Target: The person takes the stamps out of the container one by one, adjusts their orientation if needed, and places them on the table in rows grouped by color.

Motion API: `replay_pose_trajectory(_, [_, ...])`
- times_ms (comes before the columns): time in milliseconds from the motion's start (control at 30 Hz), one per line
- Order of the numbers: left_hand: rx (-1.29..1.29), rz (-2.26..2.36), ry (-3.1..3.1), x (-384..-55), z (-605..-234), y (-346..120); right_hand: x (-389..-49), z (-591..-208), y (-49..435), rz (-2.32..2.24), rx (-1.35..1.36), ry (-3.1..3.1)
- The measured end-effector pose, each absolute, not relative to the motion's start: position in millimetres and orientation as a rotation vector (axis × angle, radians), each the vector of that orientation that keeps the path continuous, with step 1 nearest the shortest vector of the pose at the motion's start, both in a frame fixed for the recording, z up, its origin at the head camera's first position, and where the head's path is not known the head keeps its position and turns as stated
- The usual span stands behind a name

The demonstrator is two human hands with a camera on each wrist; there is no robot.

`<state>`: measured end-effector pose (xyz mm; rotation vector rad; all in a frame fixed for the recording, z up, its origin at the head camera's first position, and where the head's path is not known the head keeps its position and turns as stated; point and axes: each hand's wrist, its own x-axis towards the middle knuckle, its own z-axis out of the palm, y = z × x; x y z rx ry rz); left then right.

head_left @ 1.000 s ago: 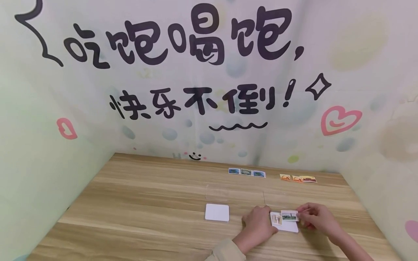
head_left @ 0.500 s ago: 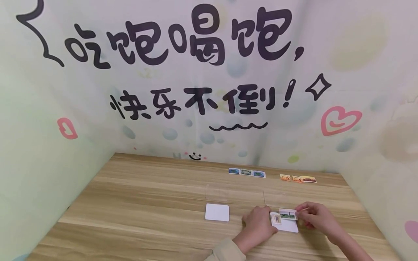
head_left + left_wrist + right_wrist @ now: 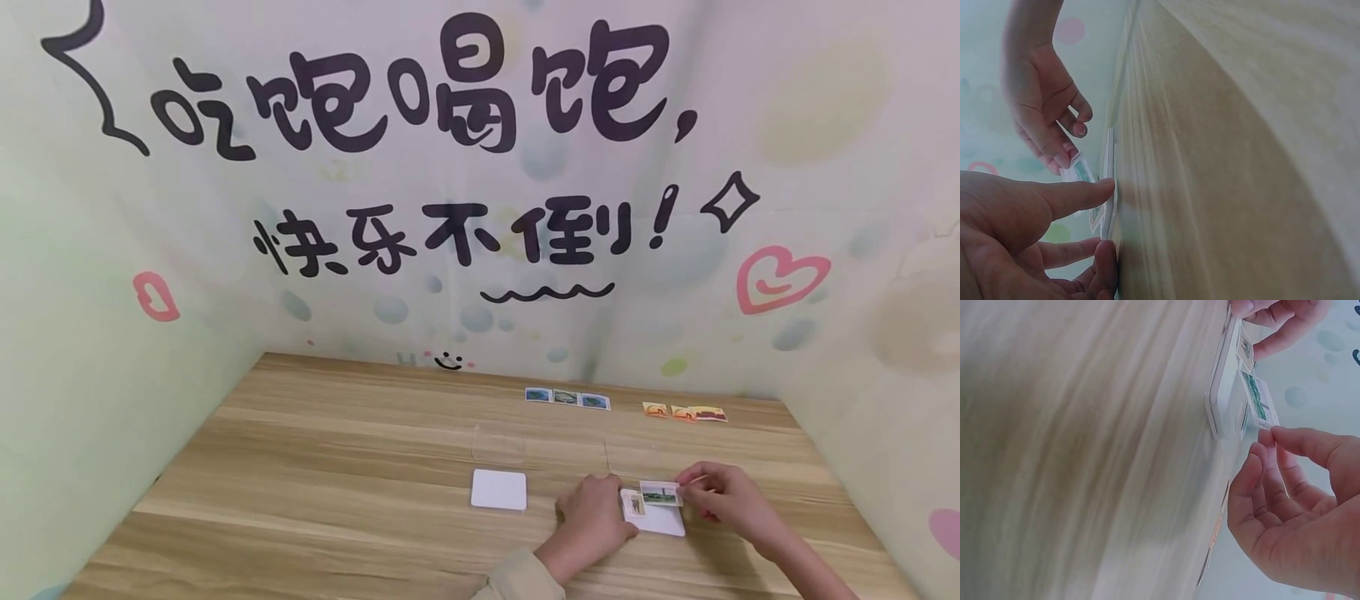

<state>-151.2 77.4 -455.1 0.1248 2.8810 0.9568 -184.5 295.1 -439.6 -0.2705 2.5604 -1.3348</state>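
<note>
Landscape stamp (image 3: 660, 493) tilting over white card (image 3: 664, 522), shifting slightly left toward smaller stamp (image 3: 634, 502) since second ago; probably meaning alignment is continuing; grip of right hand (image 3: 726, 500) pinching landscape stamp; left hand (image 3: 591, 512) holding white card's left end, toward right edge of worktop (image 3: 337, 500).

We can't read 3-stamp row (image 3: 566, 398), too sm.; L hand (image 3: 592, 515) hides pt. of white card (image 3: 662, 522), R hand (image 3: 723, 497) pt. of held stamp (image 3: 659, 493); R forearm (image 3: 810, 567) cut off @ btm.
</note>
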Motion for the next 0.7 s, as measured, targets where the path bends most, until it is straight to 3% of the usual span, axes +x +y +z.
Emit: replay_pose_trajectory(700, [0.122,0.958,2.884,-150.4,-455.2,76.3,-183.2,-436.4,290.4,-1.29,-0.308,2.729])
